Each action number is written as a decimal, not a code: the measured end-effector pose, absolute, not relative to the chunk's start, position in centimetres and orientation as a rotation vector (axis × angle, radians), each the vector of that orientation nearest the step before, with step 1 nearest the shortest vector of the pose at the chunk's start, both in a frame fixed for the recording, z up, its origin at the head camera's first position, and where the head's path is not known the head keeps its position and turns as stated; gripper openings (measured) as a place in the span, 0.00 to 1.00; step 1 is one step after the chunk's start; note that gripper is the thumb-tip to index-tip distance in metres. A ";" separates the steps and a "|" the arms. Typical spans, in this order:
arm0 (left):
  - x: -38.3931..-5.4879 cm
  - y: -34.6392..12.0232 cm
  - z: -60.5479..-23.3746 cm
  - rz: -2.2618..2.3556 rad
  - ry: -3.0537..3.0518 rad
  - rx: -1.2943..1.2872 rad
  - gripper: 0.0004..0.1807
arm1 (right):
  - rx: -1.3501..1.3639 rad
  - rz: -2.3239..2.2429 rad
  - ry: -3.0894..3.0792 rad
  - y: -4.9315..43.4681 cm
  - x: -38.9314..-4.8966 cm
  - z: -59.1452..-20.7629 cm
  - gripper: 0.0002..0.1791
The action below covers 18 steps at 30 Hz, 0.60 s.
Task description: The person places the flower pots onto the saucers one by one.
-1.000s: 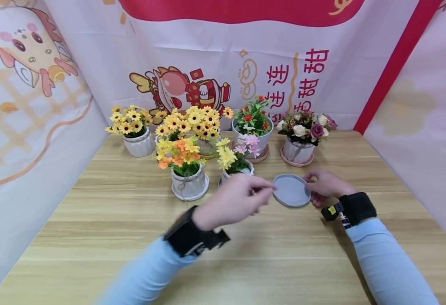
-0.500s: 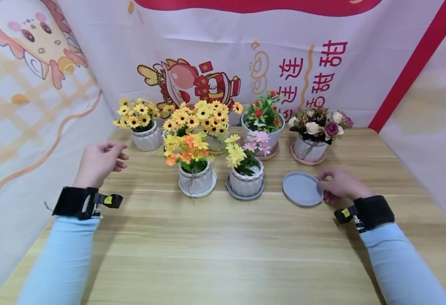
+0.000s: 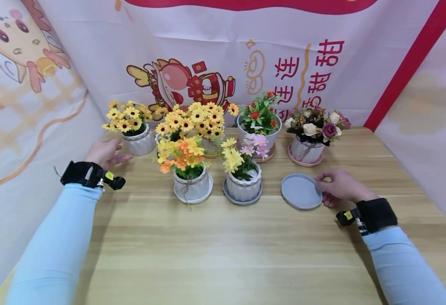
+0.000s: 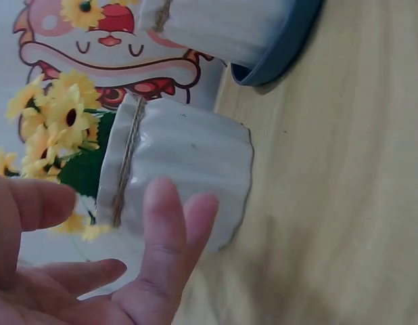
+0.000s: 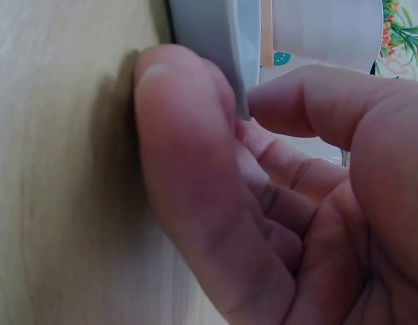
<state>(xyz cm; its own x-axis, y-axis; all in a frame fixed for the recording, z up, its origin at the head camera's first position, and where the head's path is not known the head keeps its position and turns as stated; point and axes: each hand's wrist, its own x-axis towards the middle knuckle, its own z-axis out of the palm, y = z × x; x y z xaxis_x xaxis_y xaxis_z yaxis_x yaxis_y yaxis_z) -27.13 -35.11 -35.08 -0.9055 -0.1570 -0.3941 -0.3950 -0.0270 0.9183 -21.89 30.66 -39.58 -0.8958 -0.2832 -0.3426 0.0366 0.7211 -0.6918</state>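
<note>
My left hand reaches to the white pot with yellow daisies at the back left. In the left wrist view its fingers are spread in front of the ribbed pot wall and not curled round it; whether they touch it I cannot tell. My right hand pinches the right edge of a round grey saucer with thumb and fingers. That saucer bears no pot. The right wrist view shows the saucer's rim between the thumb and the other fingers.
A pot of orange flowers and a pot of pink and yellow flowers stand on saucers mid-table. Behind them are more yellow daisies, a red-flowered pot and a rose pot. Printed cloth hangs behind.
My left hand has swept from beside the pink-and-yellow flower pot to the far left, then forward to the daisy pot. My right hand keeps hold of the grey saucer's edge.
</note>
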 end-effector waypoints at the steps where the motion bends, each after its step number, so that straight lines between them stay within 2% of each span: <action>1: -27.6 -34.9 -34.8 2.042 2.048 -0.586 0.39 | -0.194 -1.025 2.495 30.7 -21.8 -39.6 0.17; 13: -31.6 -34.8 -34.4 1.840 2.161 -0.624 0.32 | -0.191 -1.040 2.478 30.6 -21.6 -39.6 0.15; 18: -33.1 -35.7 -35.2 1.577 2.367 -0.511 0.19 | -0.170 -1.034 2.481 30.5 -21.7 -39.6 0.14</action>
<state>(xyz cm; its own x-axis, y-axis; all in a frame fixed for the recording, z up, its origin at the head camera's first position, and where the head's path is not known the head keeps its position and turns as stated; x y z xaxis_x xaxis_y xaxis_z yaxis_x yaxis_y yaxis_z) -33.11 -35.67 -35.23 -0.9069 -0.1491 -0.3941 -0.4211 0.3520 0.8359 -21.72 30.55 -39.57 -0.8937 -0.2766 -0.3532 0.0562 0.7120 -0.6999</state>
